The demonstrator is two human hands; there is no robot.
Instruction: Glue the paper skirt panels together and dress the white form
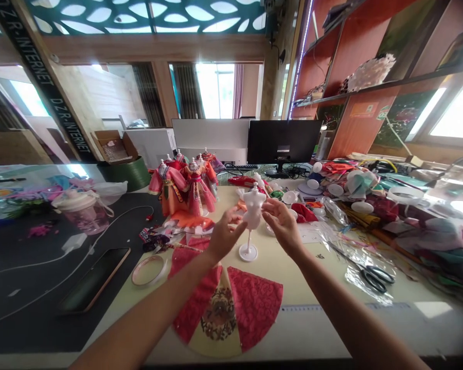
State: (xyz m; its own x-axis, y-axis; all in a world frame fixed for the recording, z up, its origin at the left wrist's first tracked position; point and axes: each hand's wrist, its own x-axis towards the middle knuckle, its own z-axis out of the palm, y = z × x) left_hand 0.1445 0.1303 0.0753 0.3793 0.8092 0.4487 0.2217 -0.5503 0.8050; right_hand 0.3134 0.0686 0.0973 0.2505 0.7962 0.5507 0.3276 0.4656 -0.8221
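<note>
A small white mannequin torso stands upright on a thin stem with a round base. On its left side is my left hand, fingers apart and slightly bent, the fingertips at or very near the torso. My right hand is open on the other side, its fingers stretched toward the torso's shoulder and waist. Whether either hand touches it I cannot tell. Below my forearms lies a fan-shaped skirt piece, with red patterned panels and a pale panel bearing a dark round motif.
Several dressed mannequins stand behind at the left. A roll of tape and a phone lie left; scissors lie on plastic at right. A ruler runs near the front. Fabric piles crowd the right side, monitors the back.
</note>
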